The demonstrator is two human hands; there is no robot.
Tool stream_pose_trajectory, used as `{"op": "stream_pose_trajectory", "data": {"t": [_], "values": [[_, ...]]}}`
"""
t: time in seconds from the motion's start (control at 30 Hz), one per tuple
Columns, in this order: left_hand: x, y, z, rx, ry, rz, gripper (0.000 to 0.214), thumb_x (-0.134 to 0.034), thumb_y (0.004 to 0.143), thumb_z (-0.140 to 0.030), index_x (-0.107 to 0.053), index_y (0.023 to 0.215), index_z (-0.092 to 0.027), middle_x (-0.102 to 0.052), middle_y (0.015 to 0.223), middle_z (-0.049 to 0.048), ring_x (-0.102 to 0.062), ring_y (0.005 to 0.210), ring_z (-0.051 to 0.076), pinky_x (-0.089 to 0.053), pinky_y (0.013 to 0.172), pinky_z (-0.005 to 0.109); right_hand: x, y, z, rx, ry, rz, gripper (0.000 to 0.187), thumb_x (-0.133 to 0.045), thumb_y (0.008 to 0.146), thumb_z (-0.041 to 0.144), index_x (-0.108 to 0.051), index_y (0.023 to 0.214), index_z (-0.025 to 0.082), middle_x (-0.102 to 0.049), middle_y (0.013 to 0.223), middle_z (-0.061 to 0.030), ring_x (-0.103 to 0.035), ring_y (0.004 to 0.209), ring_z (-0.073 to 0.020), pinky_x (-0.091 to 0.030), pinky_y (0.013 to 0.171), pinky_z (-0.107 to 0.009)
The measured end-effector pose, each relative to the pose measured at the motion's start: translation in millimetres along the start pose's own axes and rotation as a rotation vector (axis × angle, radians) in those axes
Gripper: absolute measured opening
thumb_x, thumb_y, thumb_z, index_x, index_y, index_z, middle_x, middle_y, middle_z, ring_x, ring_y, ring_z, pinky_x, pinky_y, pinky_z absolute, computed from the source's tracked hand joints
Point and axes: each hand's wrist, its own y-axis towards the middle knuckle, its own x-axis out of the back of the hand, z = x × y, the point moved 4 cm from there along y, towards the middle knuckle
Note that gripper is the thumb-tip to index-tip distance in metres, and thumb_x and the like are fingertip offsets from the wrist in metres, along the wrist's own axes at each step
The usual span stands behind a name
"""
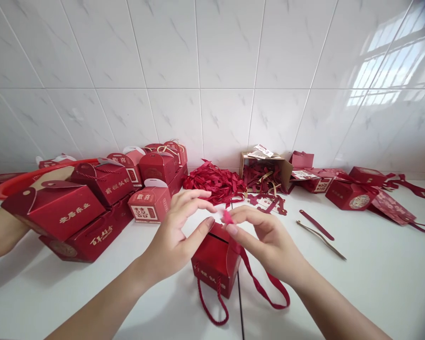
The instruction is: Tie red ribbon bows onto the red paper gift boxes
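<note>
A small red gift box [212,264] with gold lettering stands upright in front of me on the white table. From its near side hangs a twisted red cord handle [214,314]. My right hand [265,236] pinches the end of a red ribbon [258,283] between thumb and fingers above the box; the ribbon loops down over the box's right side onto the table. My left hand [186,226] hovers at the box's upper left, thumb and fingers apart, with nothing visible in it.
Stacked red gift boxes [88,208] fill the left, where another person's forearm [7,231] reaches in beside a red rim [17,182]. Behind lie a ribbon pile [214,182] and an open carton [286,172] of straps. More boxes [350,193] and loose straps [320,238] are at right.
</note>
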Motion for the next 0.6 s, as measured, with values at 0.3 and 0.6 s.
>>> {"op": "stream_pose_trajectory", "data": {"t": [0.3,0.6], "values": [[-15.2,-24,50,0.419,-0.158,0.239,0.027,-0.057,0.083,-0.045,-0.056,0.102,-0.025,-0.064,0.095,0.0045,-0.062,0.089,0.022,-0.053,0.074,0.031,42,-47,61,0.183,-0.089,-0.544,0.003,-0.071,0.078,0.032,-0.071,0.081,0.033,-0.066,0.071,-0.0014,-0.06,0.062,-0.0174,-0.046,0.047,-0.027],[-19.6,-30,50,0.591,-0.479,0.222,0.032,-0.056,0.082,-0.048,-0.053,0.099,-0.022,-0.06,0.081,0.0009,-0.06,0.078,0.017,-0.053,0.066,0.027,-8,8,-17,-0.049,-0.46,0.032,0.016,-0.059,0.084,0.024,-0.075,0.083,0.024,-0.069,0.073,-0.0025,-0.059,0.063,-0.0151,-0.047,0.06,-0.027]]}}
